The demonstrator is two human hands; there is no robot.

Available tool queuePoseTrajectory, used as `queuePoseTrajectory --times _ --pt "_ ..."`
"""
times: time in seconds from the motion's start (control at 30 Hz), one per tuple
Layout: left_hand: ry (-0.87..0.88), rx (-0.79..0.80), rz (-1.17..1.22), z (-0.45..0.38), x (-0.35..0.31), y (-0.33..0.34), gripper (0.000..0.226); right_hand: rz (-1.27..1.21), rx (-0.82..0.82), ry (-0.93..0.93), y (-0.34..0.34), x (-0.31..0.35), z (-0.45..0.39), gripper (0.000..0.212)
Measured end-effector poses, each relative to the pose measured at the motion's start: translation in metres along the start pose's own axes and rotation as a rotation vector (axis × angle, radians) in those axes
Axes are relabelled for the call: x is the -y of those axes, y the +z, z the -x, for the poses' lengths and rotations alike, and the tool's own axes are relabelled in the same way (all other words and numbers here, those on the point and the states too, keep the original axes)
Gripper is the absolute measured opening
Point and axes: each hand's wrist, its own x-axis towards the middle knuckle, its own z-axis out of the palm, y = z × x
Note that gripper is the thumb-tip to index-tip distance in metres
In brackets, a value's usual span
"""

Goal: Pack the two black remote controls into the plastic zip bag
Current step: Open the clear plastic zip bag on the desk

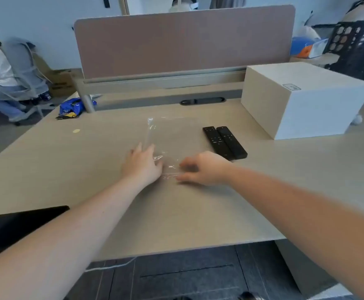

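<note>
A clear plastic zip bag [170,137] lies flat on the beige desk [68,169], its near edge towards me. My left hand [143,164] rests on the bag's near left corner with fingers spread. My right hand [204,168] pinches the bag's near edge between thumb and fingers. Two black remote controls [224,142] lie side by side, touching, just right of the bag and beyond my right hand.
A large white box [302,98] stands at the right. A brown divider panel [183,40] closes the back of the desk. A black tablet [14,226] lies at the near left edge. A blue wrapper [73,107] sits at the far left. People sit beyond.
</note>
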Motion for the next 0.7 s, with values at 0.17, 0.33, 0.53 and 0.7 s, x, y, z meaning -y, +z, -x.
queuePoseTrajectory --times 0.17,0.33,0.53,0.7 --pt "-0.307 0.067 0.339 0.008 0.0 -0.016 0.057 0.367 0.024 -0.076 0.007 0.009 -0.004 0.017" --pt "-0.418 -0.055 0.885 0.0 -0.004 -0.009 0.045 0.477 -0.082 -0.115 0.006 0.006 -0.01 0.019" --pt "-0.318 -0.046 1.138 0.015 -0.014 -0.008 0.064 -0.026 -0.344 0.005 -0.002 -0.001 -0.008 0.017" --pt "-0.234 0.035 1.116 0.032 -0.023 -0.006 0.092 -0.225 -0.305 0.117 -0.011 0.004 -0.011 0.012"
